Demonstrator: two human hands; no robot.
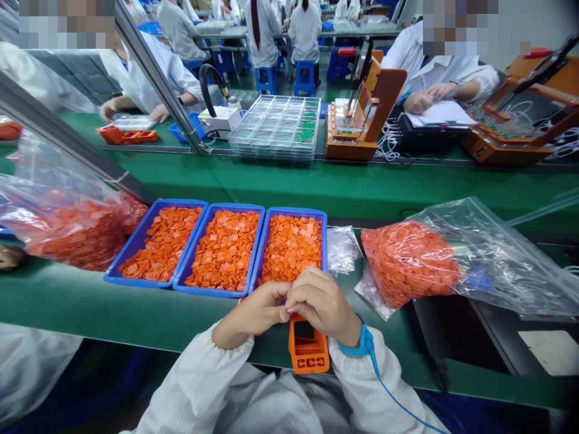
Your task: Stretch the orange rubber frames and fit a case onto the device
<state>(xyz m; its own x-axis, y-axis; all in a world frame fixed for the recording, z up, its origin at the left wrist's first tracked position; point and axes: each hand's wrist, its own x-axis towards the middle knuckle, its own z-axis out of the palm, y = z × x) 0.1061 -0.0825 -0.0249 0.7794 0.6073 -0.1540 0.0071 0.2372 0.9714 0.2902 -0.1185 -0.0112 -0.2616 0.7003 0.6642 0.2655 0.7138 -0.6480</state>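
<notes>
My left hand (261, 308) and my right hand (324, 301) meet in front of the right-hand blue tray (296, 211), fingertips pinched together. Whatever lies between the fingers is hidden. Under my right hand, near the table's front edge, is an orange plastic housing (310, 363) with a dark rectangular opening and small slots at its near end. A bit of orange shows beneath my left hand, mostly covered. Small flat orange plastic pieces (292, 241) fill the tray beyond my fingers. My right wrist wears a blue strap with a cord.
Two more blue trays (212, 292) (136, 281) of orange pieces adjoin on the left. Bags of orange parts (409, 262) (76, 235) flank them. Behind stand stacked clear trays (274, 129) and an orange test fixture (384, 108). A co-worker's hand (418, 102) writes across the bench.
</notes>
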